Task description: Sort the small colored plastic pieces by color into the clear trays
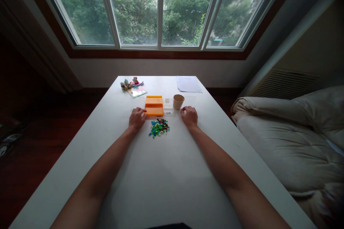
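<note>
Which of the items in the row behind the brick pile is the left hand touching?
The orange tray: the left hand rests at its left edge. The clear box and paper cup sit further right, nearer the right hand.

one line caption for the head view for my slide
Both hands rest on a white table: left hand touching an orange tray, right hand near a paper cup, small bricks between.
</note>
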`<state>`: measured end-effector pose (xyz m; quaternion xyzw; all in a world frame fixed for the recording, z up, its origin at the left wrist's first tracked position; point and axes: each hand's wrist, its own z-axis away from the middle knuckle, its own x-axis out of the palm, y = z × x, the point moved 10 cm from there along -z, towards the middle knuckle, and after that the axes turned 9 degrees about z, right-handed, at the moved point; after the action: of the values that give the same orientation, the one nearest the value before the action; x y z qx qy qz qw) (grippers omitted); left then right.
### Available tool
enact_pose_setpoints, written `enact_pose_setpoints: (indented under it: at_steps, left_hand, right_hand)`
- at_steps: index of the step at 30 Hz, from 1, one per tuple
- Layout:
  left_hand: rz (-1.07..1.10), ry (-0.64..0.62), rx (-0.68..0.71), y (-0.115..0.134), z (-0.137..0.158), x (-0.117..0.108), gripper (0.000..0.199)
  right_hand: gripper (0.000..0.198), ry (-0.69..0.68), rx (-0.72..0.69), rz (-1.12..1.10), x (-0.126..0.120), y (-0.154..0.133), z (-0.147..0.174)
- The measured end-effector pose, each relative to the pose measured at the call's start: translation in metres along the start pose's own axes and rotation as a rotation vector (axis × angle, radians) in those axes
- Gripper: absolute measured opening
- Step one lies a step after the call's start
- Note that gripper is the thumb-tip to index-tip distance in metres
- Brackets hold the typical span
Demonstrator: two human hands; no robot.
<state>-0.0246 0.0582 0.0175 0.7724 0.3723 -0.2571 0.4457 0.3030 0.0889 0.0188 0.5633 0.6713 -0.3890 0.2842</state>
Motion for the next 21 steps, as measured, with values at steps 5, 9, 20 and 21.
enact_pose_setpoints:
  at_steps: [5, 9, 20, 21]
  left_hand:
    - [-0.015, 0.003, 0.004, 0.003, 0.000, -0.002, 0.023]
    - [-0.019, 0.038, 0.011, 0.009, 0.000, -0.009, 0.022]
    - [0.120, -0.286, 0.162, 0.032, 0.008, 0.021, 0.016]
    - [0.128, -0.307, 0.165, 0.033, 0.009, 0.023, 0.016]
  right_hand:
    - [0.019, -0.006, -0.012, -0.051, -0.003, -0.003, 0.001]
    - [0.018, -0.016, -0.039, -0.097, -0.009, -0.010, 0.002]
    - [0.021, -0.135, -0.389, -0.268, -0.013, -0.064, 0.021]
    - [0.021, -0.146, -0.401, -0.271, -0.011, -0.065, 0.022]
